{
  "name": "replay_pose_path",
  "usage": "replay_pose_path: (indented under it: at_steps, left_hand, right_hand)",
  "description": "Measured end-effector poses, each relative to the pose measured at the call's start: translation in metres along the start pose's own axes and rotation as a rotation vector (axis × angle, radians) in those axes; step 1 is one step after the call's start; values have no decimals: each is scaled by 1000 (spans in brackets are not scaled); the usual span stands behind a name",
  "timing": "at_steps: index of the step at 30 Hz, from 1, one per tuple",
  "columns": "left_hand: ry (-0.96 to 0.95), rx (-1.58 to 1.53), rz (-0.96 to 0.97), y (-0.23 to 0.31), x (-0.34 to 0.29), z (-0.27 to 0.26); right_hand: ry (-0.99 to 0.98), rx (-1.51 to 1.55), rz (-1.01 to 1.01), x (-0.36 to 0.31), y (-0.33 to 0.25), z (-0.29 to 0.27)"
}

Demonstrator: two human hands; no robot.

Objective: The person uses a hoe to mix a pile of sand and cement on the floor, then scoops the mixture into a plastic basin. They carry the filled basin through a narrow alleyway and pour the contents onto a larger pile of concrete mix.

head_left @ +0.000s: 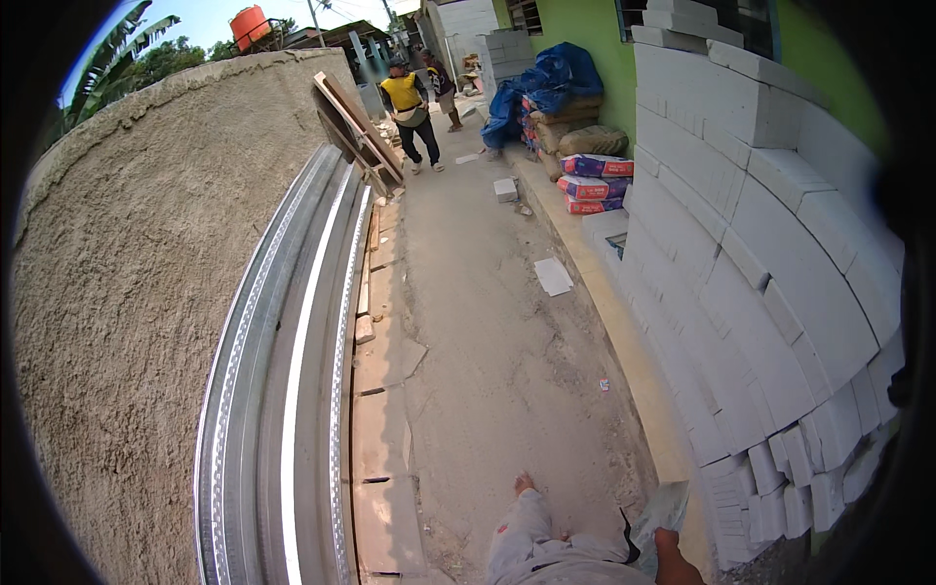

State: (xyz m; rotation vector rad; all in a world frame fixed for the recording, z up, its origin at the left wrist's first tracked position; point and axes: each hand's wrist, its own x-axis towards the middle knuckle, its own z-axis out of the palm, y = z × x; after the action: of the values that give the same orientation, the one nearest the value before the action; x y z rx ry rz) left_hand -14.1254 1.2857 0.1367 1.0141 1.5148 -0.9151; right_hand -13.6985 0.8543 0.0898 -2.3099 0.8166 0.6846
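Note:
At the lower edge, to the right of my legs, shows part of my right hand [671,558]. It is closed against a pale grey, flat-sided thing [663,509] whose kind I cannot make out, held low by my side. A dark strap or edge [627,538] shows just left of it. My left hand is out of view. Past my right hand rises a tall stack of white lightweight blocks [721,283], its lower blocks stepped and uneven.
Long metal channels [278,390] and wooden boards [356,127] line the rough wall [146,214] on the left. Cement bags [595,185] and a blue tarp [556,83] sit ahead right. A person in yellow and black [405,102] is on the path [468,292], another behind.

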Motion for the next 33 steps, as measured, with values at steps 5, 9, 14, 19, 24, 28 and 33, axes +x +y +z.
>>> replay_pose_path:
  at_steps: [5,9,14,19,24,28,33]
  left_hand:
    - [0,-88,10,130,38,-61]
    - [33,188,222,282,69,-129]
    - [350,-297,854,602,8,-252]
    - [254,-349,1264,874,-126,-337]
    - [232,-120,1325,987,-122,-355]
    - [404,-1,803,970,-19,-353]
    - [-21,-54,14,832,55,-317]
  right_hand:
    - [122,6,38,14,-147,14]
    - [200,128,-44,15,-233,38]
    - [246,397,-217,21,-331,107]
    - [241,466,-227,4,-425,146]
    - [253,82,2,46,-538,188]
    - [-60,-407,-232,132,-632,209]
    - [-263,-373,-62,223,-800,239]
